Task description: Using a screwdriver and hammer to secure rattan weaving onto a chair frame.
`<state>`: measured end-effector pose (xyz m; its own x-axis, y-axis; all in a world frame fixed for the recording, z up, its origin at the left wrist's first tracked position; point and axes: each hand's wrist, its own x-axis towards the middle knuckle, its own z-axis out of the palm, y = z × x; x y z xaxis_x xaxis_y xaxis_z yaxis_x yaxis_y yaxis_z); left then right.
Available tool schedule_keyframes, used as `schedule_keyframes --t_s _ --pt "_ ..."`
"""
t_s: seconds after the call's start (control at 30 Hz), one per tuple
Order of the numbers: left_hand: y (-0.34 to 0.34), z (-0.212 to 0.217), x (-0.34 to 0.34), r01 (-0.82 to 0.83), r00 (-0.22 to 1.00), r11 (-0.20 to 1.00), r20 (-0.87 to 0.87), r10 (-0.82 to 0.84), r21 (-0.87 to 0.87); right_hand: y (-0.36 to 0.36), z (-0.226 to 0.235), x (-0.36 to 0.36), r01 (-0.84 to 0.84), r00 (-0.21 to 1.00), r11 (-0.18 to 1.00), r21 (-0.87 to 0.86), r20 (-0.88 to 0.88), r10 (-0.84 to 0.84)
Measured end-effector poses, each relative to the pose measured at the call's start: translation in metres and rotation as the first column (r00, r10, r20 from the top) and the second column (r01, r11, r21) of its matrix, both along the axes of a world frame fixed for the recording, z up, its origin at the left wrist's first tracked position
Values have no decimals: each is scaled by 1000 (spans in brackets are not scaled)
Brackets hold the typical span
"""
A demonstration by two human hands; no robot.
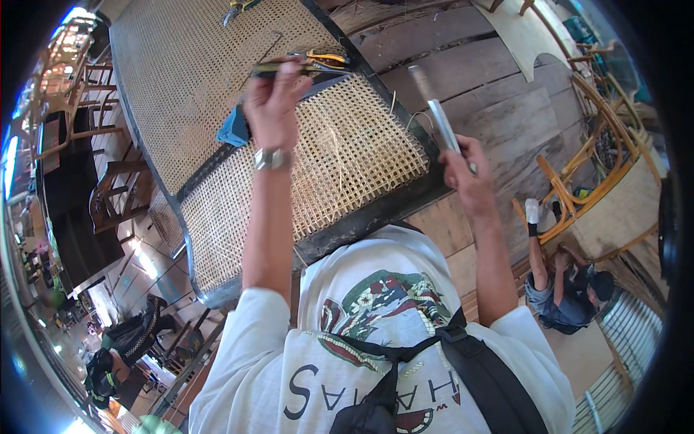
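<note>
Over the far part of a woven cane panel point(340, 152), my left hand point(273, 112) is closed around a dark, slim tool point(267, 70) whose exact kind I cannot make out. Just beyond it lie pliers with yellow and black handles point(327, 59). A blue block point(233, 128) sits beside my left wrist, on the dark frame bar. To the right of the panel, my right hand point(468, 173) grips a silver, bar-shaped metal tool point(442, 124). Its far end is blurred and brownish, pointing up and away. Loose cane strands stick out along the panel's right edge.
A larger cane panel point(188, 65) stretches away at the far left, with another pair of pliers point(233, 13) on it. Wooden boards point(499, 108) lie to the right. A rattan chair frame point(593, 166) and a crouching person point(567, 296) are at the right; another person point(116, 369) is lower left.
</note>
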<state>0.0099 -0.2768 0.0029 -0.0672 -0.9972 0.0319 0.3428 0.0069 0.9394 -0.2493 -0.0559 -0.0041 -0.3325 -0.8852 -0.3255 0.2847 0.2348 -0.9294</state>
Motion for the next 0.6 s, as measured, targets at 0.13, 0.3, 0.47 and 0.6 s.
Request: schedule_keyframes --t_s 0.13,0.3,0.47,0.6 --pt "-19 -57 -16 -228 805 966 535 257 -120 -25 -22 51 -159 971 986 58 -172 167" --pt "-23 -100 17 -319 781 942 532 326 -107 -37 -31 95 -330 884 940 87 -322 339" --pt "-22 -107 21 -236 771 966 584 253 -106 -51 -27 105 -407 845 902 144 -316 432" --pt "-22 -101 22 -219 757 970 609 236 -104 -61 -26 106 -450 809 874 181 -331 485"
